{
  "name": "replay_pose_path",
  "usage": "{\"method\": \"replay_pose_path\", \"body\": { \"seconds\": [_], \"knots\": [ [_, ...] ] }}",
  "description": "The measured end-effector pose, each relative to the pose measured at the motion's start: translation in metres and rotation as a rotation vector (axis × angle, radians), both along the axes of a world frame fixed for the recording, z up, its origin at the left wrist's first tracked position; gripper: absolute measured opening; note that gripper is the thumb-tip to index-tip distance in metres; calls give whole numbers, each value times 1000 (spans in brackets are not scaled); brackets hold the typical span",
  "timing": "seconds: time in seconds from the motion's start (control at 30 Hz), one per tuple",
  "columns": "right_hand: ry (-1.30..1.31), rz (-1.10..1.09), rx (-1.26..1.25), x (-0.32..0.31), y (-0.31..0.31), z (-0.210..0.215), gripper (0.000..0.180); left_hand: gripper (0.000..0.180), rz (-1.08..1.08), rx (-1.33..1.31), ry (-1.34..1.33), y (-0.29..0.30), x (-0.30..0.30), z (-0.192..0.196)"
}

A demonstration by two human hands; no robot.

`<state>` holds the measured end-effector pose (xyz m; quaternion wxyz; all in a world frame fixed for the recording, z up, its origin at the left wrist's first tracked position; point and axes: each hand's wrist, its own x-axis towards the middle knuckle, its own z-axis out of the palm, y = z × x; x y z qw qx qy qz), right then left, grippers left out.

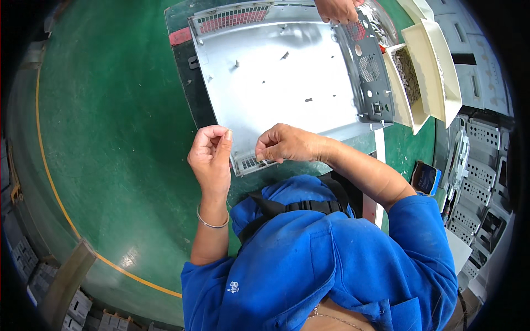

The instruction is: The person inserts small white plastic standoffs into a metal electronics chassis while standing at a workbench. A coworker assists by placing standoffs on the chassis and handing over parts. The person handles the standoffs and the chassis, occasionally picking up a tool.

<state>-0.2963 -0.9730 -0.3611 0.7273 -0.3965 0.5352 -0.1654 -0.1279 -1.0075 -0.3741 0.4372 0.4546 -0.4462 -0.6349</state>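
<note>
Your right hand [284, 144] is pinched shut at the vent corner of the panel [276, 83], which lies flat on the worktop [190, 105] right in front of you. Whatever's between those fingertips is too small to make out. Your left hand [211, 154] hangs curled just beside that corner, and I can't tell if it holds anything. I'd rest that left hand on the panel edge so it doesn't skate. A co-worker's hand [337, 10] has the far edge, so go easy.

Smooth matt grey metal chassis panel [276, 83]; glossy cream plastic bins [436, 71]; shiny green painted floor [110, 138].
</note>
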Motion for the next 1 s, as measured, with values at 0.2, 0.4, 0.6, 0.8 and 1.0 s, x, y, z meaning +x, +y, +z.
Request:
{"method": "replay_pose_path", "body": {
  "seconds": [0.2, 0.4, 0.6, 0.8, 1.0],
  "knots": [
    [196, 124, -61, -2, -2, 11, 15, 5, -10, 20, -32, 3, 2, 0],
    [440, 349, -313, 2, 0, 15, 24, 5, 2, -16, -16, 3, 0, 2],
    [494, 477, -317, 2, -4, 16, 30, 6, 20, 4, 18, 6, 2, 1],
    [385, 454, -341, -2, -4, 18, 27, 6, 112, 84, 111, 13, 10, 2],
    [449, 463, -424, 2, -1, 18, 26, 5, 180, 133, 189, 15, 20, -6]
  ]
}}
